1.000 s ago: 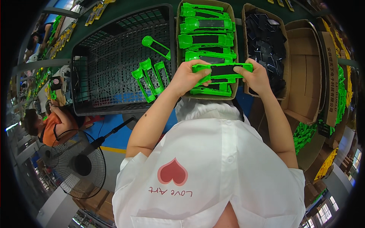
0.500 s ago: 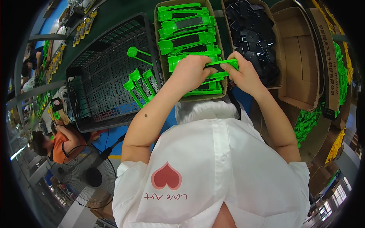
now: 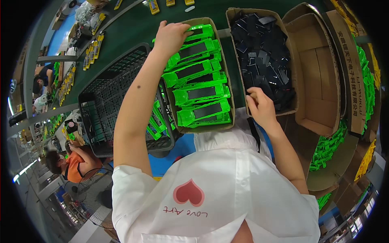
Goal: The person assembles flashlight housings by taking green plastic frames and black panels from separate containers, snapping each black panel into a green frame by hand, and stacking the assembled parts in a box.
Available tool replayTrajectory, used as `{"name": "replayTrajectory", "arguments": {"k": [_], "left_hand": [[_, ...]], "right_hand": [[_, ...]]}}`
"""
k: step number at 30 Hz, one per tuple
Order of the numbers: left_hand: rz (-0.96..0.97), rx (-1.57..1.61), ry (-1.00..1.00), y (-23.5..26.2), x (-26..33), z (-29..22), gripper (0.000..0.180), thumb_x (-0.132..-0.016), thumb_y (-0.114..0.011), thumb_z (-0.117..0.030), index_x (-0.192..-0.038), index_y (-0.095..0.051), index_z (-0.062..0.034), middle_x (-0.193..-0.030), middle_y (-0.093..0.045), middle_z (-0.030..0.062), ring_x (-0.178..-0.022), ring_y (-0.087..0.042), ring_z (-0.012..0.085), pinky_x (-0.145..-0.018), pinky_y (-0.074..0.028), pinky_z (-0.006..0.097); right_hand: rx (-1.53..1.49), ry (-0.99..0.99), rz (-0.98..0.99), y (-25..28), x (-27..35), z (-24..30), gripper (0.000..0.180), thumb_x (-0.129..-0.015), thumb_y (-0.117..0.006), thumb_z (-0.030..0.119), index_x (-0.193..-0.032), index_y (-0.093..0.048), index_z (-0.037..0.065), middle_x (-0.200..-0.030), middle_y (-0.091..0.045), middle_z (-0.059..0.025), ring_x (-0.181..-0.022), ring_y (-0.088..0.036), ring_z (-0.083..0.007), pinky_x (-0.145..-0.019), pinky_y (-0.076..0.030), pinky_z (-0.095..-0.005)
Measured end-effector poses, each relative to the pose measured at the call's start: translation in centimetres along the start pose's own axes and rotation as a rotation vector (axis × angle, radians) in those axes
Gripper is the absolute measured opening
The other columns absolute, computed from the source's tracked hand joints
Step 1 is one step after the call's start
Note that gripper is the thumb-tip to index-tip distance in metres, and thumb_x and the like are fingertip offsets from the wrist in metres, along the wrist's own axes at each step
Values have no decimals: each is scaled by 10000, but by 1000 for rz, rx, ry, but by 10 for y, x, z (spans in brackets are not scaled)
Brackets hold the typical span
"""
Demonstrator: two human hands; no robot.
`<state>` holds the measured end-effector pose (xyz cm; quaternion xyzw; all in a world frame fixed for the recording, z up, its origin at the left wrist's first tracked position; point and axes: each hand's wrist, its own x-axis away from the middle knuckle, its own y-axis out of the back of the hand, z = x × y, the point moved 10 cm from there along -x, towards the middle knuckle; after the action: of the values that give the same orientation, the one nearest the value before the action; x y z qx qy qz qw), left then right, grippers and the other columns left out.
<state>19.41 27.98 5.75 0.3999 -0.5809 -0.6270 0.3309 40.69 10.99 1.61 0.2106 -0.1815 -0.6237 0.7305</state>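
Both hands have parted since the earlier frame, when together they held one green piece over the box. Left hand (image 3: 172,37) now rests on the topmost green holder (image 3: 197,33) at the far end of the cardboard box (image 3: 226,60), fingers curled over it; whether it grips cannot be told. Right hand (image 3: 261,106) dips into the box of black parts (image 3: 263,52), fingers closing, contents hidden. Judged progress: five green holders stacked; loose ones remain in the black crate (image 3: 105,101).
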Motion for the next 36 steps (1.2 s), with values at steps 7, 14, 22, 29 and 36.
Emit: {"name": "replayTrajectory", "arguments": {"k": [7, 14, 22, 29, 36], "left_hand": [[365, 106, 338, -115, -6, 57, 656, -800, -252, -594, -1335, -180, -220, -1384, -176, 34, -1272, -161, 219, -992, -109, 545], [-614, 526, 337, -1, 44, 99, 237, -763, -551, -203, -918, -591, -29, -933, -583, 150, -909, -532, 293, -792, -413, 345], [-116, 359, 1014, -95, 221, 184, 391, -672, -570, -179, -1043, -516, -68, -985, -555, 136, -913, -531, 330, -773, -435, 398], [11, 242, 530, -104, 217, 89, 404, -616, -570, -91, -1019, -553, -102, -1150, -459, 100, -998, -450, 322, -822, -406, 403], [254, 406, 493, -107, 221, 62, 609, -562, -653, -105, -1141, -464, -94, -1275, -332, 140, -1112, -390, 325, -884, -387, 382]], "right_hand": [[269, 174, -79, 3, 18, -30, 70, -729, -522, 43, -797, -512, 28, -727, -558, -122, -668, -549, -298, -596, -436, -358], [333, 129, -110, -5, 18, -45, 61, -714, -542, 64, -770, -523, 50, -636, -519, -106, -618, -525, -288, -556, -409, -374], [447, 222, -154, -12, 23, -32, 50, -726, -538, 54, -770, -512, 51, -566, -456, -76, -534, -483, -253, -502, -379, -350], [505, 280, -186, -13, 23, -26, 63, -725, -530, 47, -779, -498, 51, -564, -450, -71, -527, -480, -248, -493, -377, -343], [534, 318, -241, -9, 29, -27, 79, -700, -521, 46, -772, -493, 60, -582, -472, -96, -547, -498, -271, -506, -386, -363]]}}
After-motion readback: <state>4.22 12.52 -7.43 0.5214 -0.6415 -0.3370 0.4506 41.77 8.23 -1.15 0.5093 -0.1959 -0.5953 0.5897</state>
